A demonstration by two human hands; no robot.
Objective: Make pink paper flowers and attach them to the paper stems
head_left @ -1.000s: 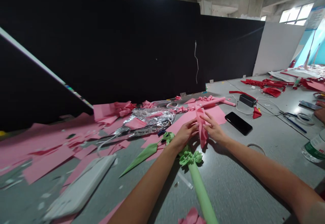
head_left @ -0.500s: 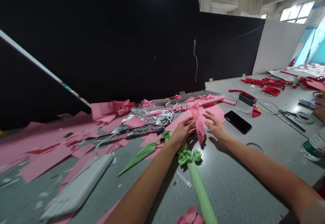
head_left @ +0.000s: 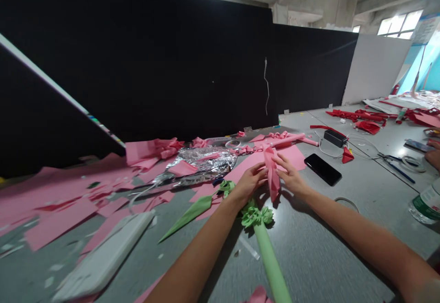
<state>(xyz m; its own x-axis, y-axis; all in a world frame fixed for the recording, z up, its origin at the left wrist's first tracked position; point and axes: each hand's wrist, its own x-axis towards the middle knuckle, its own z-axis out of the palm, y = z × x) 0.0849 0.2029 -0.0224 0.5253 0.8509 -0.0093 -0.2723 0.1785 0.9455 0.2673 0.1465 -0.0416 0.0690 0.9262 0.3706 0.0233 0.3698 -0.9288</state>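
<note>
A folded pink paper piece (head_left: 272,174) stands upright between my two hands. My left hand (head_left: 250,181) holds its left side, fingers bent against the paper. From the right, the fingers of my right hand (head_left: 288,173) press on the same piece. Just below my hands lies a green paper stem (head_left: 271,257) with curled green paper (head_left: 253,217) at its top. A pointed green leaf (head_left: 189,217) rests left of my left forearm. Flat pink paper (head_left: 294,156) is spread behind my hands.
A black phone (head_left: 322,169), a black adapter (head_left: 335,138) with cables, scissors (head_left: 398,168) and a bottle (head_left: 425,206) are on the right. Pink scraps (head_left: 62,220), clear plastic (head_left: 202,163) and a white power strip (head_left: 106,257) lie left. Another person's hand (head_left: 433,156) shows far right.
My right hand has moved left and closed onto the pink piece, which looks narrower and more squeezed. The view has tilted slightly upward.
</note>
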